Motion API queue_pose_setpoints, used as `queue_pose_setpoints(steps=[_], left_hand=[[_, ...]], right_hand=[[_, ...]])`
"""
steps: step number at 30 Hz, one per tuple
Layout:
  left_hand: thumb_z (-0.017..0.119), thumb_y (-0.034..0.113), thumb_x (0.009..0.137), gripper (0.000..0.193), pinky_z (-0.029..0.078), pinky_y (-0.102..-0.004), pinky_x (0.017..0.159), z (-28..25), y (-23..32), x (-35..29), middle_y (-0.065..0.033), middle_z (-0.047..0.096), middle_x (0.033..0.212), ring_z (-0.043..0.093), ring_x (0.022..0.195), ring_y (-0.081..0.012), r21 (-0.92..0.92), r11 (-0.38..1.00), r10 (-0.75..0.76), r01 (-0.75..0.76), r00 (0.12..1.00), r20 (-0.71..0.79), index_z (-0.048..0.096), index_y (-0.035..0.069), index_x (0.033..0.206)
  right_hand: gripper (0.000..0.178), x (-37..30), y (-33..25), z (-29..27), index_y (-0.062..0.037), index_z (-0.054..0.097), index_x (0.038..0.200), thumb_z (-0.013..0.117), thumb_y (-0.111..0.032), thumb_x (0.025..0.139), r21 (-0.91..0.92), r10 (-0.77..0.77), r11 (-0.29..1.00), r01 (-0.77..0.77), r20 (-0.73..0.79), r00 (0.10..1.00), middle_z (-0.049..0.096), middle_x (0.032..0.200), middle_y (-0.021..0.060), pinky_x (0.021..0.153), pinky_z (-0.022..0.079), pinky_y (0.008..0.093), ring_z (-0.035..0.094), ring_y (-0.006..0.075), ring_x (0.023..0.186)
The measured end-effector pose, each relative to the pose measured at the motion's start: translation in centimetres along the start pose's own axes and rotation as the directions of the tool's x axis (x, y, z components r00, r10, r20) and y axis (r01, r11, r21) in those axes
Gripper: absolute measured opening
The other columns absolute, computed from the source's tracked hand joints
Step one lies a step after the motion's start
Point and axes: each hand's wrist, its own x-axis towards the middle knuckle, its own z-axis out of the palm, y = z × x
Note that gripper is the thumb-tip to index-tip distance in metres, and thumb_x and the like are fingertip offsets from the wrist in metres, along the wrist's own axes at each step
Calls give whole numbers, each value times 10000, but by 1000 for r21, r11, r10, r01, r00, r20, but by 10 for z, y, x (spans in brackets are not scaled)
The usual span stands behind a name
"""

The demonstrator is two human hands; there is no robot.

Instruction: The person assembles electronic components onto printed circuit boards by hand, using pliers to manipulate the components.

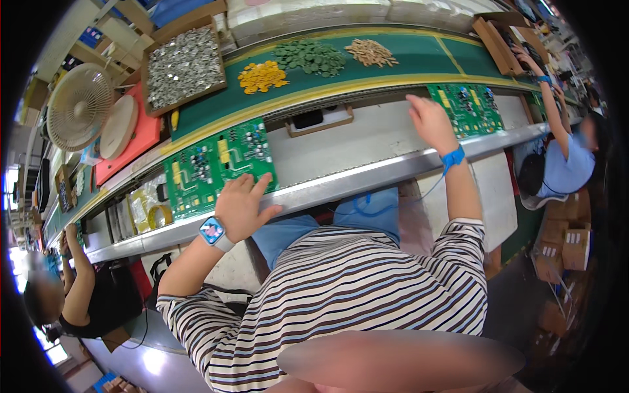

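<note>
Green circuit board (246,152), left of centre in the frame, is touched at its lower edge by the wide-spread left grip (240,208); beside the upper-right board (466,110), the right grip (432,123) is seen half-curled, its contents hidden.

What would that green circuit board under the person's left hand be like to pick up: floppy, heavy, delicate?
The green circuit board is probably stiff, since it lies flat with straight-looking edges. It may be fragile on top, where small parts crowd its face. It's likely fairly light for its size, being mostly a flat sheet.
</note>
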Motion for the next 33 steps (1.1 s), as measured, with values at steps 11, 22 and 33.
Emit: queue_pose_setpoints(steps=[11, 22, 33], left_hand=[[583, 244, 788, 273, 470, -402, 774, -34, -136, 111, -152, 611, 948, 585, 868, -321, -114, 945, -326, 306, 912, -249, 619, 66, 991], [582, 192, 777, 138, 472, -409, 740, -11, -213, 161, -157, 598, 916, 581, 850, -333, 5, 917, -384, 400, 883, -269, 607, 78, 851], [562, 48, 789, 126, 471, -366, 662, -21, -103, 61, -116, 581, 815, 576, 756, -299, -259, 965, -135, 41, 924, -357, 579, 50, 914]], right_hand=[[136, 145, 8, 90, -82, 603, 897, 546, -150, 794, -183, 24, 979, -87, -320, 947, 559, 839, 145, 651, 489, 424, 574, 333, 766], [86, 145, 6, 90, -60, 566, 768, 566, -145, 777, -122, -39, 992, -12, -401, 915, 556, 798, 138, 617, 485, 416, 578, 323, 723], [80, 151, 13, 96, -77, 561, 855, 542, -139, 807, -48, -38, 999, 16, -505, 862, 590, 820, 125, 626, 477, 426, 568, 334, 759]])
